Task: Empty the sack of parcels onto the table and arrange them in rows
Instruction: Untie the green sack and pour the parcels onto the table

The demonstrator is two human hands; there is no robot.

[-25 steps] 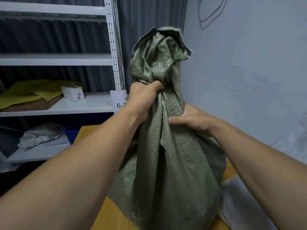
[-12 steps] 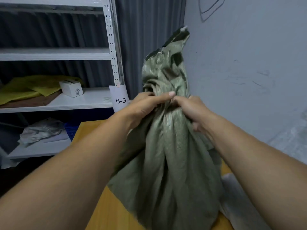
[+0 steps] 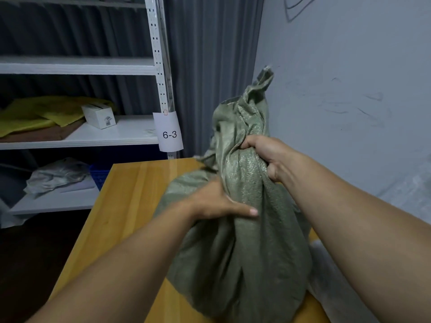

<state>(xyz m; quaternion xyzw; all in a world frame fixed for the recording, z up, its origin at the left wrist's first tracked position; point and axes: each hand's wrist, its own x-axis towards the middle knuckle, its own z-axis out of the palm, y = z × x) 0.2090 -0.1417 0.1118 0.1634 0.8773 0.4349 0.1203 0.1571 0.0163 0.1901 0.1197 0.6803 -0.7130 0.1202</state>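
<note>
**Green woven sack (image 3: 245, 252) on the bench (image 3: 130, 206).** The sack stands upright on the right half of the wooden bench. Its bulging lower body rests on the top, and its gathered neck rises toward the far right, with the loose mouth flopping above.

The right grip (image 3: 265, 155) is closed in a fist round the bunched neck and holds it. The left grip (image 3: 214, 201) lies lower, on the sack's left shoulder. Its thumb (image 3: 247, 209) stretches straight across the front of the fabric. Its fingers are buried in a fold, so it cannot be told whether this grip clasps the cloth or only presses on it. Both forearms reach in from the near edge.

A pale crumpled sheet (image 3: 331, 287) lies just beside the sack at the near right.

Beyond the bench on the far left stands a white metal rack (image 3: 158, 66). A paper label (image 3: 169, 134) reading "6-3" hangs from its upright. The middle shelf carries a small white box (image 3: 99, 115) beside yellow sheets (image 3: 35, 113). The lower shelf holds a crumpled grey bag (image 3: 56, 176), with a blue crate (image 3: 100, 176) just to its right. A grey curtain (image 3: 210, 66) hangs behind the rack, and a pale scuffed wall (image 3: 349, 89) closes the right side.
</note>
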